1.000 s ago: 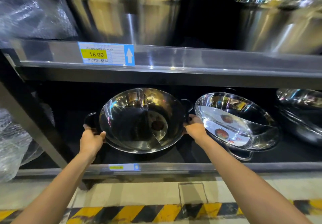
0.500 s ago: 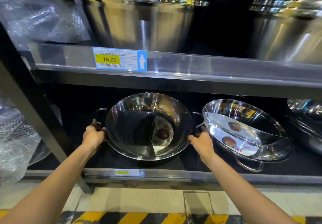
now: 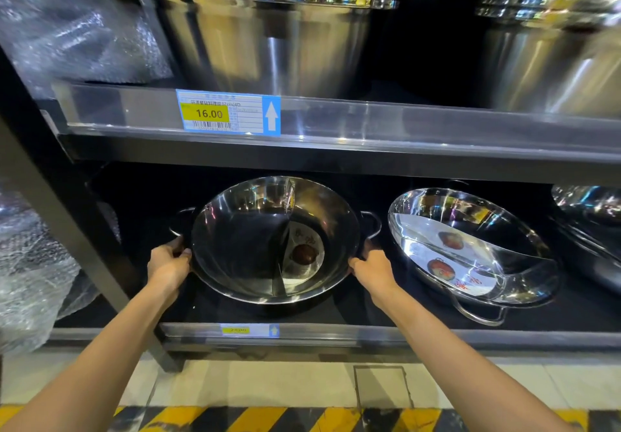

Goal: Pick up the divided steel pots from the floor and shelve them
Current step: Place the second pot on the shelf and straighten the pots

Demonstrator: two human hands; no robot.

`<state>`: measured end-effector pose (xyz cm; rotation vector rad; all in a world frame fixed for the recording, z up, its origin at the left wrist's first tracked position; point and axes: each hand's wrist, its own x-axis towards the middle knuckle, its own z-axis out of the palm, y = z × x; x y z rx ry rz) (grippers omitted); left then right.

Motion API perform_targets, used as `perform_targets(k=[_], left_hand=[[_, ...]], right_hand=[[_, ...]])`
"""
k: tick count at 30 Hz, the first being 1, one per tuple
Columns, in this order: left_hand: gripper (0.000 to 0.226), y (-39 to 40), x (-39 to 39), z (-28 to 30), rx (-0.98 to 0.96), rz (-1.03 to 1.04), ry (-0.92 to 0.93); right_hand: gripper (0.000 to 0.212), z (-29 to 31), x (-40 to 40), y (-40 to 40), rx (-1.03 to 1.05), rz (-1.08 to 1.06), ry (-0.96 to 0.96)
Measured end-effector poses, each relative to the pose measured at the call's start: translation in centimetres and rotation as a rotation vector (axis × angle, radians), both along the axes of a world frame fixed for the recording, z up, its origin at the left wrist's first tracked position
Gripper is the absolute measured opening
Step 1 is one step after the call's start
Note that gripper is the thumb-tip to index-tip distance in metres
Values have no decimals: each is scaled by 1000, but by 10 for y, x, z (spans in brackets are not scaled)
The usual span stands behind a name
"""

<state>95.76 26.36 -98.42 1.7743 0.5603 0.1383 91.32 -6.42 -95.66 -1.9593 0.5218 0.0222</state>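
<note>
The divided steel pot (image 3: 268, 240) is held at both sides of its rim, the left hand (image 3: 169, 260) and the right hand (image 3: 373, 268) each closed on it just below a loop handle. Compared with a second ago it is tilted less steeply and sits deeper on the bottom shelf (image 3: 336, 329), near the front edge and just beside a second divided pot (image 3: 470, 247). Placement is judged nearly done, with only release remaining.

left hand (image 3: 169, 261), right hand (image 3: 373, 267), gripping divided pot (image 3: 255, 247), bottom shelf (image 3: 336, 332)
</note>
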Motion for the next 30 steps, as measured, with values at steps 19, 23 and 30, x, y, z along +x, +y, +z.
perform_targets(k=[19, 23, 30], left_hand=[[39, 6, 11, 8, 144, 54, 17], [39, 7, 11, 9, 167, 114, 57], [37, 0, 10, 15, 275, 180, 94]], right_hand=[[40, 1, 26, 15, 7, 43, -27], [41, 3, 26, 19, -40, 81, -25], [35, 6, 30, 24, -132, 111, 15]])
